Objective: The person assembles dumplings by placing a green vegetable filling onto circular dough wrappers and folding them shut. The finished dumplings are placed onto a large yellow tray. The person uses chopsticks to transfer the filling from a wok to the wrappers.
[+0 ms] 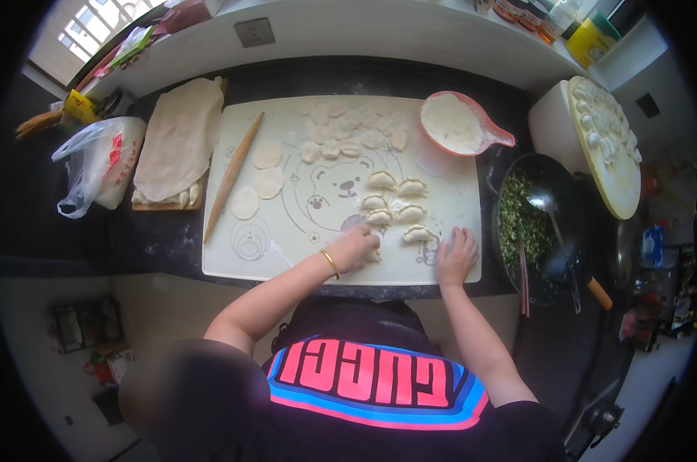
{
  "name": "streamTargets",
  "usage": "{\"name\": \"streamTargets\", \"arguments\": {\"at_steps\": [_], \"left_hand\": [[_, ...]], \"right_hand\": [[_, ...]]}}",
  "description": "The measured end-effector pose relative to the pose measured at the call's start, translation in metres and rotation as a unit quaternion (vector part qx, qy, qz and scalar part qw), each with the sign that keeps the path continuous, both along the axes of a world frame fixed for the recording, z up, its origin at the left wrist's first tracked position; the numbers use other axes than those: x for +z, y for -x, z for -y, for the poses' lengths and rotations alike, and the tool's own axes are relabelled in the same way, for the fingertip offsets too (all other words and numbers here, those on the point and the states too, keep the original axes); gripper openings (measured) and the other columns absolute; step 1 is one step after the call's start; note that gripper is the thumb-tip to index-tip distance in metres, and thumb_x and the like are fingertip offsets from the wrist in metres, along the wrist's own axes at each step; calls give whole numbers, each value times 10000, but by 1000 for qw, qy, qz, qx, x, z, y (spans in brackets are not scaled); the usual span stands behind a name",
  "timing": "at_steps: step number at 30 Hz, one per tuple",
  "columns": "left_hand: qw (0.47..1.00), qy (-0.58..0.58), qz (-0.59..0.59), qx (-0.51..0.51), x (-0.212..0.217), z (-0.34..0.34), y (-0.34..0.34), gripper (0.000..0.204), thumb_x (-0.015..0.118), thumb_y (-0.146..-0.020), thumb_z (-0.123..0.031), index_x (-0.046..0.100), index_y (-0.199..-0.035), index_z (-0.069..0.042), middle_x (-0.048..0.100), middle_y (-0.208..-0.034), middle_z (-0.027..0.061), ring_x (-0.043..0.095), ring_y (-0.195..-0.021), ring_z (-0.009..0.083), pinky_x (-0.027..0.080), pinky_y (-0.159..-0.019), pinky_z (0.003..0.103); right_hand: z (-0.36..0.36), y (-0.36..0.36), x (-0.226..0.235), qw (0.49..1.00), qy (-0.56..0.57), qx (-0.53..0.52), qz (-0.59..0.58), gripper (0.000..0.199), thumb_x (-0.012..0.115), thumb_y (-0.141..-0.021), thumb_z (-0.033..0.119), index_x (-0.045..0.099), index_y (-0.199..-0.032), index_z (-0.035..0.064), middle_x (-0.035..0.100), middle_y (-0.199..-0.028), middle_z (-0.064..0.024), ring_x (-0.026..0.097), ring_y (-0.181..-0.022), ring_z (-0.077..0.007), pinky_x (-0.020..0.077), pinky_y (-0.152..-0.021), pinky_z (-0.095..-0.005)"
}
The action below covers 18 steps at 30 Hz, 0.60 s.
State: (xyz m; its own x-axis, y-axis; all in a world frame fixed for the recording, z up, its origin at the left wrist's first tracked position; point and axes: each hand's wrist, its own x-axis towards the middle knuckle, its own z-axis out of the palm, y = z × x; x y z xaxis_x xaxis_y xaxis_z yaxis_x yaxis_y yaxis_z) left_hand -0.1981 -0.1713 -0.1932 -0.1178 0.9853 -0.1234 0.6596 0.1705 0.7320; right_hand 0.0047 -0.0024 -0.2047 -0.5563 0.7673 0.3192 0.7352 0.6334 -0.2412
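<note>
My left hand (352, 248), with a gold bangle at the wrist, is closed at the mat's near side. A dumpling (374, 256) shows at its fingertips, mostly covered by the hand. My right hand (457, 256) rests on the pale mat (279, 262) near its right corner, fingers apart and holding nothing. Just beyond my hands, several pleated dumplings (411, 214) lie in two columns. Three round wrappers (268, 183) are to the left, beside a wooden rolling pin (233, 177). Several small floured dough pieces (350, 127) sit at the far side.
A pink bowl of flour (452, 123) stands at the mat's far right corner. Right of the mat, a dark pan (552, 254) holds chopped green filling, a spoon and chopsticks. At left are a cloth-covered board (179, 142) and a plastic bag (106, 165). Dumplings cover a lid (606, 146).
</note>
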Motion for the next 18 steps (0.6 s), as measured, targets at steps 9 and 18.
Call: {"name": "streamTargets", "arguments": {"at_steps": [9,18], "left_hand": [[981,24,-90,168,0,22,38,188,617,-712,-123,598,-899,-127,495,-950,157,484,-960,347,431,-817,406],[986,-73,17,147,6,1,99,395,725,-643,-156,574,-998,-76,503,-1107,153,470,-1024,358,407,-884,369]], "right_hand": [[1,-1,1,1000,10,-13,7,406,554,-769,190,486,-1148,63,429,-1210,-155,387,-1110,-341,289,-943,-460],[0,0,1,1000,14,-5,7,405,551,-764,191,490,-1144,62,431,-1206,-158,390,-1104,-340,293,-936,-460]]}}
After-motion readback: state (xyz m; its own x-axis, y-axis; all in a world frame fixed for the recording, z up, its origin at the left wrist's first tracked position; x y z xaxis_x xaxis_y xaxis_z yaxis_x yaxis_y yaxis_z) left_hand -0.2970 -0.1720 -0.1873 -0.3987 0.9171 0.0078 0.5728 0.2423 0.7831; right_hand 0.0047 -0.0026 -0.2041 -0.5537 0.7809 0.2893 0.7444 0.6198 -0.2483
